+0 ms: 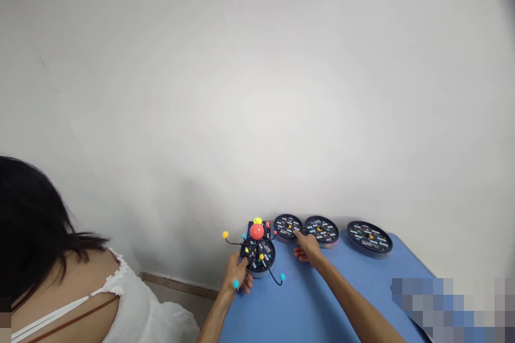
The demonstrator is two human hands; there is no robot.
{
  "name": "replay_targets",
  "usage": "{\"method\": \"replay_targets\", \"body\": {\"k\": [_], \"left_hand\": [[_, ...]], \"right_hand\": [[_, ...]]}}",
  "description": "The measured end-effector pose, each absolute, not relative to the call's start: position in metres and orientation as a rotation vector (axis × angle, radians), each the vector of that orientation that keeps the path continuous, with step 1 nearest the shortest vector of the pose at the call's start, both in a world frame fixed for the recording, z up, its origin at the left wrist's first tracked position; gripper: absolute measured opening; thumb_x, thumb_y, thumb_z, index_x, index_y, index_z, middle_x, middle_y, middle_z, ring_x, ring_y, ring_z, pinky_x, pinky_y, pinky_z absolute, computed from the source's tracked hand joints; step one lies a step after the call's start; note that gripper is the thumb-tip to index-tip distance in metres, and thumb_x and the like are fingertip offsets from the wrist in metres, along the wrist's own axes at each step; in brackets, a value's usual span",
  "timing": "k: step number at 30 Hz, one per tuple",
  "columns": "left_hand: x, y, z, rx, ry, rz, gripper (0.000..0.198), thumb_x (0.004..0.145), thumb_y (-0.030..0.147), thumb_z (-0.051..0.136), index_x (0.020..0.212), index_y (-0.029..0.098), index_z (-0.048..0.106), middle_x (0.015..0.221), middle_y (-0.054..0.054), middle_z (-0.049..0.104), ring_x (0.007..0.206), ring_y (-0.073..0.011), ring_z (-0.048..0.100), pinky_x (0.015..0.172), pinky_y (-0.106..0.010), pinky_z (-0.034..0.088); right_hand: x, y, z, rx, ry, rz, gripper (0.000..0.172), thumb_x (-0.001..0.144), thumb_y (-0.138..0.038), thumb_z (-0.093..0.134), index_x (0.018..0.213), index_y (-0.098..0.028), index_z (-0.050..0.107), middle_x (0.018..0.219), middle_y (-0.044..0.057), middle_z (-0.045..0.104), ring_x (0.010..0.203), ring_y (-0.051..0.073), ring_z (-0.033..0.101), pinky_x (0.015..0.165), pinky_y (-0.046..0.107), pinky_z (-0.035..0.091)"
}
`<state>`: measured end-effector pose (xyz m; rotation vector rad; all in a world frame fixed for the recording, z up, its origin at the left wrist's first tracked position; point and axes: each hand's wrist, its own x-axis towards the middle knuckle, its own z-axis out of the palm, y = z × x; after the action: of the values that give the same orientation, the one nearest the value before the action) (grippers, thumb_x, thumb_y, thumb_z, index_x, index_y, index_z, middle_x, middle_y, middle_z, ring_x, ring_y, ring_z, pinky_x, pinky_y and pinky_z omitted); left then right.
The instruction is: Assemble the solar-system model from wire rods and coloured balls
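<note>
Your blue worktop (281,305) stands against a pale wall (257,91); a person in white (140,313) is at your left; three round black discs (321,230) line the wall; the ball-and-arm model (257,253) is at the worktop's left edge, arms overlapping your left hand (236,272), fingers curled beside its base; your right hand (309,248) curls beside the leftmost disc; you cannot tell whether either grips.

Soft, diffuse light; wall (257,91) brightest near centre, greyer toward edges. Faint shadow on blue table (273,311). Lower-right corner pixelated.
</note>
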<state>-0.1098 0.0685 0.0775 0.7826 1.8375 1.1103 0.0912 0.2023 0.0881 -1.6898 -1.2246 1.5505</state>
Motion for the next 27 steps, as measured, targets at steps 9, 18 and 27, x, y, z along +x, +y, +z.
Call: {"method": "replay_targets", "body": {"k": [9,18,27], "left_hand": [[-0.127,0.119,0.086,0.719,1.885,1.095,0.031,0.095,0.036,0.059,0.119,0.017,0.059,0.108,-0.006,0.066,0.083,-0.0163,0.067,0.070,-0.034,0.058],[-0.138,0.165,0.079,0.656,1.892,1.100,0.032,0.094,0.034,0.060,0.121,0.017,0.058,0.115,-0.007,0.065,0.091,-0.0189,0.067,0.077,-0.038,0.058],[-0.137,0.183,0.080,0.631,1.863,1.093,0.035,0.093,0.035,0.061,0.124,0.018,0.057,0.122,-0.008,0.063,0.100,-0.0217,0.065,0.084,-0.043,0.057]], "right_hand": [[0.091,0.219,0.086,-1.765,-1.243,1.523,0.028,0.095,-0.035,0.060,0.116,-0.016,0.061,0.109,0.006,0.067,0.086,0.018,0.068,0.073,0.036,0.059],[0.096,0.217,0.084,-1.825,-1.323,1.473,0.027,0.096,-0.036,0.059,0.113,-0.015,0.062,0.104,0.005,0.069,0.081,0.017,0.068,0.070,0.034,0.059],[0.107,0.203,0.078,-1.877,-1.398,1.447,0.025,0.097,-0.037,0.058,0.105,-0.014,0.064,0.090,0.002,0.069,0.066,0.012,0.065,0.058,0.026,0.056]]}}
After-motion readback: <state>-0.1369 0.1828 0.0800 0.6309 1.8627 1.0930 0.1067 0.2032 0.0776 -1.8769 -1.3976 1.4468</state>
